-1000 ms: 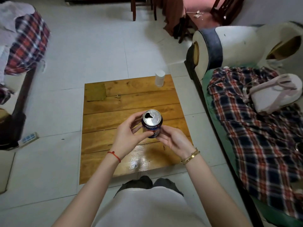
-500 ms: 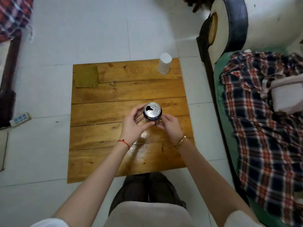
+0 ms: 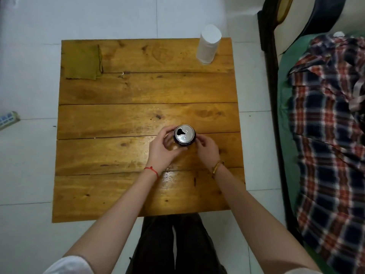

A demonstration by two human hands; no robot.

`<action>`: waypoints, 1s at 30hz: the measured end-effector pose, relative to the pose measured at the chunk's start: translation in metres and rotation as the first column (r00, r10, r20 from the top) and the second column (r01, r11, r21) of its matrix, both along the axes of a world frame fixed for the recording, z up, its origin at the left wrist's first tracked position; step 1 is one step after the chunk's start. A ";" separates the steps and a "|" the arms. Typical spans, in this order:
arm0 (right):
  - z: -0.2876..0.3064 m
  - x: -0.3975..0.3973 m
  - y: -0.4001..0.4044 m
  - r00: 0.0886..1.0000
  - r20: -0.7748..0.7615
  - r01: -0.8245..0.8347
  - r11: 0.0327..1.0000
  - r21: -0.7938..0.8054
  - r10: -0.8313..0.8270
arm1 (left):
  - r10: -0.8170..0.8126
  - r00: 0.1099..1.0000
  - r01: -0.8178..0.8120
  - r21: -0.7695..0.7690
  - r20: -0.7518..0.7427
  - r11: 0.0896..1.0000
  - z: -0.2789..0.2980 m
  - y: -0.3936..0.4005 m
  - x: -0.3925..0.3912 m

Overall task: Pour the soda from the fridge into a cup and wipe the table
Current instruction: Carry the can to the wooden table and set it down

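While both forearms reach forward from the bottom of the view, the left hand (image 3: 161, 149) curls its fingers round the left side of the soda can (image 3: 184, 135), and the right hand (image 3: 207, 148) curls against its right side, so the can sits between them. It stands upright, its top already open, over the middle of the wooden table (image 3: 138, 91); whether its base rests on the boards is hidden by the hands. Wet glare lies on the planks just nearer than the wrists. Farther off, a white cup (image 3: 208, 44) stands upside down near the far right corner, and a folded olive cloth (image 3: 82, 62) lies at the far left corner, both well apart from the can. White floor tiles (image 3: 29, 165) surround the table; a plaid blanket (image 3: 331, 145) covers a green sofa on the right, cut off by the edge.
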State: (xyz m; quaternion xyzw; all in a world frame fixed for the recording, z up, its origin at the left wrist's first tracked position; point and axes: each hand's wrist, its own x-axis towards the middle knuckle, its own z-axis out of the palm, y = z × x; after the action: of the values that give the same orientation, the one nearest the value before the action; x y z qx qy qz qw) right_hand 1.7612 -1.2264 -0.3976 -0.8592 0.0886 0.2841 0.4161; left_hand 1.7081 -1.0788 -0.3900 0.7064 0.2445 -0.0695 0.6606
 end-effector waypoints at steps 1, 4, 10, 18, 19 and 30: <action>-0.010 -0.002 0.000 1.000 0.011 -0.018 1.000 -0.010 0.018 | -0.003 1.000 0.003 -0.002 -0.004 1.000 -0.007 0.000 -0.001; -0.034 -0.008 0.000 0.999 0.011 -0.037 0.999 -0.031 0.037 | -0.017 1.000 0.017 0.011 0.005 1.000 -0.022 -0.001 -0.004; -0.051 -0.019 0.001 1.000 0.005 -0.024 0.999 -0.022 0.024 | -0.024 1.000 0.024 0.020 0.019 1.000 -0.042 -0.004 -0.010; -0.051 -0.027 -0.003 1.000 0.004 -0.009 1.000 0.007 0.009 | -0.099 0.995 0.096 0.130 0.016 0.987 -0.041 -0.007 -0.014; -0.047 -0.028 -0.004 1.000 -0.008 -0.013 1.000 0.007 0.013 | -0.123 0.992 0.122 0.168 -0.001 0.978 -0.038 -0.006 -0.014; 0.060 -0.032 -0.027 0.955 0.105 -0.261 0.953 -0.156 0.279 | -0.320 0.923 0.384 0.493 -0.211 0.781 0.059 0.025 -0.046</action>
State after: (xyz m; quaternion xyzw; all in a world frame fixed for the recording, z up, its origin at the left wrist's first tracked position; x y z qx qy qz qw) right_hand 1.7296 -1.2531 -0.3379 -0.9066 -0.0364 0.2769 0.3164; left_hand 1.6623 -1.0542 -0.3313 0.8874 0.1556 -0.1631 0.4021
